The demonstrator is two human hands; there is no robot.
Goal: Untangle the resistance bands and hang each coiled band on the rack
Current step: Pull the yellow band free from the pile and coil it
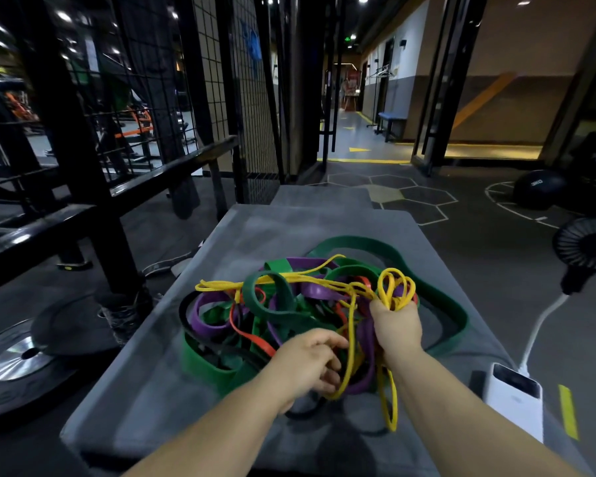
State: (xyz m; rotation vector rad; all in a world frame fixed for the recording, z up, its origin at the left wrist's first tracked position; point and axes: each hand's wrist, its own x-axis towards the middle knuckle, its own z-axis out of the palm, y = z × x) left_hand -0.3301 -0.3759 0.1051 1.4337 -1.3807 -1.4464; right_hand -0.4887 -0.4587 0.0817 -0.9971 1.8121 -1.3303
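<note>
The left hand (307, 364) is hooking a strand of the thin yellow rubber band (217, 286) while the right hand (398, 330) is clenching its coiled loops, over tangled flat matte bands (288, 313) at the grey padded box's (255, 228) middle.

A black ball (539, 191) on the floor at the right carries pale lettering, "3KG". A yellow arrow (358, 149) is painted on the corridor floor. The green ceiling sign (347, 38) is too small to read.

Black band (185, 316) mostly beneath the tangle (284, 304)
</note>
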